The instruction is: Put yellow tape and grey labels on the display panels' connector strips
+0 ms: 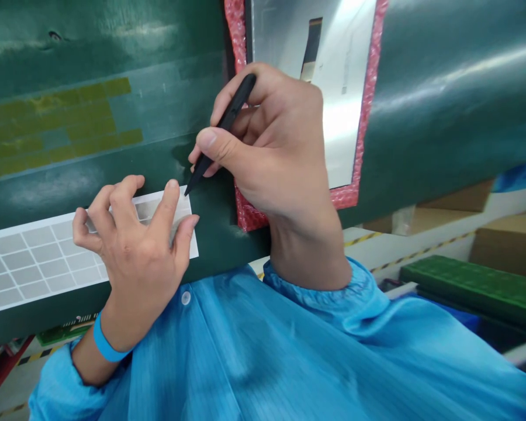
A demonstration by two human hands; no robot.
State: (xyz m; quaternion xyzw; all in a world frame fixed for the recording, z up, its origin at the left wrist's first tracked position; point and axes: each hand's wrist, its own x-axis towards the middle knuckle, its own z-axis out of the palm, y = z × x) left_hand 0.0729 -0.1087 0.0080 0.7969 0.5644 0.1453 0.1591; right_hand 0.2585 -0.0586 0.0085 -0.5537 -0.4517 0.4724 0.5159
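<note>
My right hand [272, 140] is closed around slim black tweezers [232, 114], slanting down to the left. Their pointed tip meets the top right corner of a white sheet [193, 242] of grey rectangular stickers [39, 252]. Fingers apart, my left hand [138, 245] rests on the right part of that sheet, with index finger and thumb near its end. A blue band [107, 342] circles the left wrist. Behind my right hand lies a flat silvery panel [339, 146] on pink bubble wrap [368, 99], partly hidden by the hand.
The work surface is a green mat [421, 117]. Rows of yellowish-amber tape pieces [87, 111] on a clear strip lie at the upper left. Below the table's edge at right are cardboard boxes [508, 245] and a green padded bar [469, 286].
</note>
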